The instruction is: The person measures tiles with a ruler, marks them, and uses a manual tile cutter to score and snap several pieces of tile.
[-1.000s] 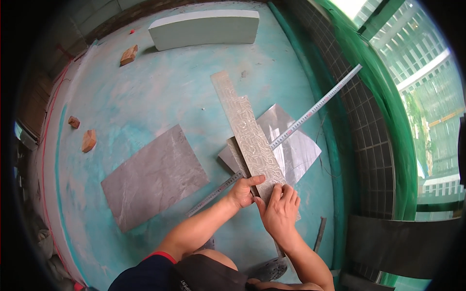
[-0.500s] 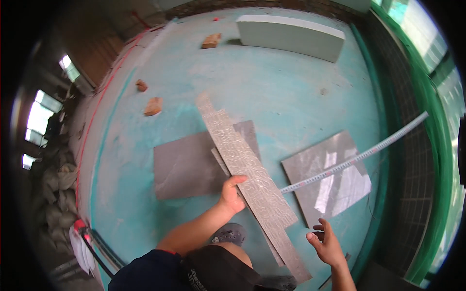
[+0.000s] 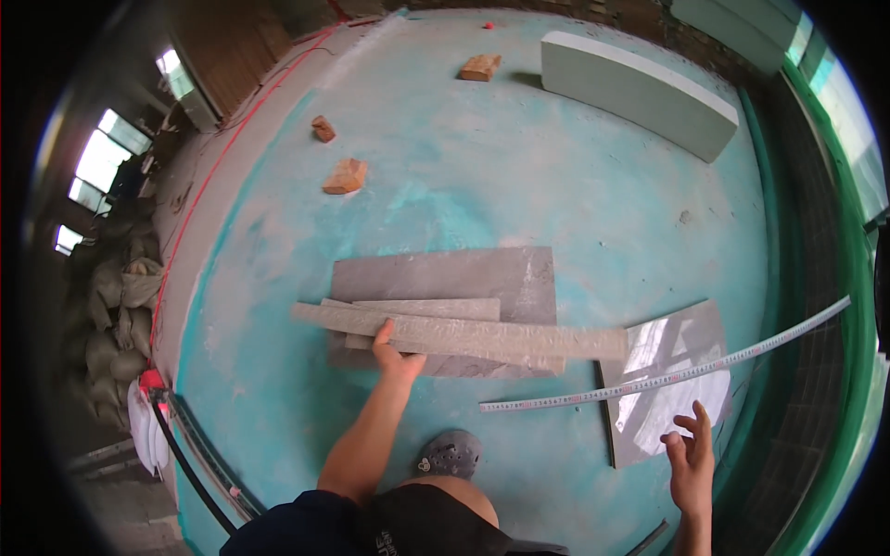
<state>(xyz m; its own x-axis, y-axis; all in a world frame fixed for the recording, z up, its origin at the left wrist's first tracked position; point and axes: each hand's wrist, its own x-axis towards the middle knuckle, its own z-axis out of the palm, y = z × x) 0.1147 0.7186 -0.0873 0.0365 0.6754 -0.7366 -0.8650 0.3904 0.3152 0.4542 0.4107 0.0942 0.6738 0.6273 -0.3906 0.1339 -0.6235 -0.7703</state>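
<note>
My left hand [image 3: 400, 360] grips several narrow tile strips [image 3: 501, 340], thumb on top and fingers out of sight beneath. The strips lie crosswise and fanned; the uppermost shows a ridged, pale underside. Below them is a large matt grey tile [image 3: 445, 267], partly covered. Whether the strips touch it I cannot tell. Nearer the right, the strips' end reaches a glossy grey tile [image 3: 640, 445] with a slanted edge. A measuring tape's extended blade [image 3: 556, 400] crosses over that tile. My right hand [image 3: 691, 454] hovers by the tile's near edge, holding nothing, its fingers apart and partly curled.
A long pale block [image 3: 640, 97] stands at the far right. Broken brick pieces [image 3: 345, 176] lie on the blue-green floor to the far left. Green netting [image 3: 839, 213] runs along the right side, sacks [image 3: 107, 343] along the left. My shoe [image 3: 451, 454] is close to the strips.
My left hand has swung the strips from a steep slant to nearly level, across the matt tile. The tape blade no longer meets them. My view has shifted; my right hand stays apart.
</note>
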